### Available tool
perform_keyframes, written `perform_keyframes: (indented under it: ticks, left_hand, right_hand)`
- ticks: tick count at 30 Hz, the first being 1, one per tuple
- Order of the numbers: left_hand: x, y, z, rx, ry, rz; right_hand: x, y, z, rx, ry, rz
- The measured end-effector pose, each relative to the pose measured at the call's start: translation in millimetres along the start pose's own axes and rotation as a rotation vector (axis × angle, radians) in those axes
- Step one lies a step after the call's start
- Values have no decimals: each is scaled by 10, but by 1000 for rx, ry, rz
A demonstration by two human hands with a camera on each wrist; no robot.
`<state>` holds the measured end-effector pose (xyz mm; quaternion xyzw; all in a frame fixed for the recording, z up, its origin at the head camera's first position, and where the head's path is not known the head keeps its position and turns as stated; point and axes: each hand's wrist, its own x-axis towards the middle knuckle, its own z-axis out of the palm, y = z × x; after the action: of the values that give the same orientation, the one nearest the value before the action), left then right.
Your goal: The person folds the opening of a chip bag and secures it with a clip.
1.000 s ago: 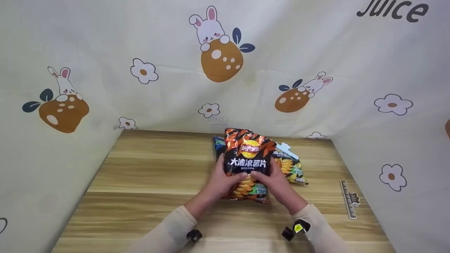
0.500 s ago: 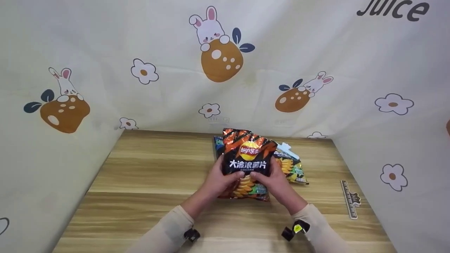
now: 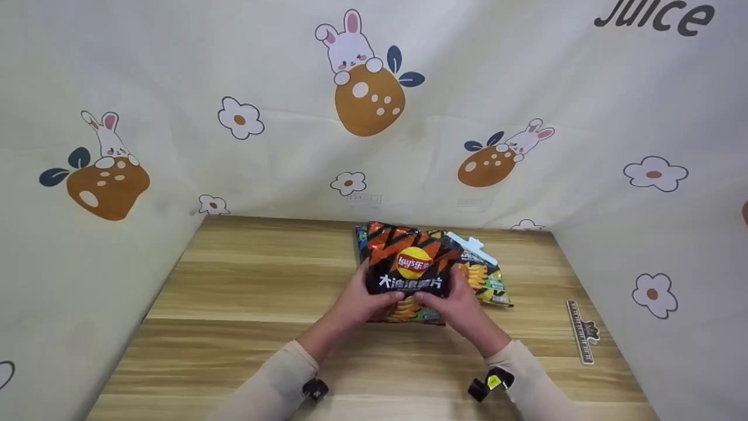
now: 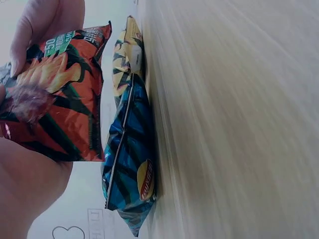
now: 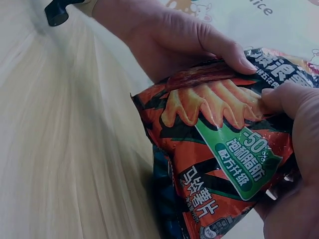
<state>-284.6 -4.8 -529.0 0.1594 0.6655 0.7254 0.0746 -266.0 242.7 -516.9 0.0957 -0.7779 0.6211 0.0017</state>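
A black and orange chip bag [image 3: 409,263] is held up off the table between both hands, its printed front toward the head camera. My left hand [image 3: 355,301] grips its left side and my right hand [image 3: 461,304] its right side, thumbs on the front, other fingers hidden behind. In the left wrist view the bag [image 4: 60,94] hangs clear of a blue chip bag [image 4: 130,154] and a yellow one [image 4: 128,59] lying on the table. The right wrist view shows the held bag [image 5: 214,134] with both thumbs pressing on it.
Behind the held bag, the yellow bag [image 3: 494,283] lies at the right with a light blue clip [image 3: 474,248] at its top. A small ruler-like item [image 3: 580,333] lies near the table's right edge. Printed cloth [image 3: 280,158] stands around the wooden table [image 3: 245,280].
The held bag has tilted, its top edge lower and its bottom edge higher in the head view. More of the light blue clip shows. Both hands have kept their grip.
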Motion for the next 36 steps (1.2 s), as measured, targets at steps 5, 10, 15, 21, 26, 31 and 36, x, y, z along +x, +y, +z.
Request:
perform_keyframes:
  ticks: [5, 10, 15, 21, 26, 31, 36]
  left_hand:
    - [-14, -46, -62, 94, -8, -15]
    - [-69, -52, -71, 88, -39, -50]
    - [-121, -52, -73, 94, -75, -53]
    - [-133, -98, -97, 103, -128, -22]
    - [-139, -145, -123, 141, -150, -45]
    - [-130, -177, -130, 154, -144, -47]
    - [-135, -185, -134, 161, -140, -62]
  right_hand:
    - [-31, 50, 3, -26, -26, -49]
    - [-64, 96, -2, -73, -37, -74]
    - [-109, 140, -8, -84, -52, -56]
    - [-144, 213, -8, -35, -90, -42]
    - [-156, 340, -20, -59, -97, -24]
    - [-165, 419, -23, -45, -102, -2]
    - [-172, 422, -24, -51, -106, -3]
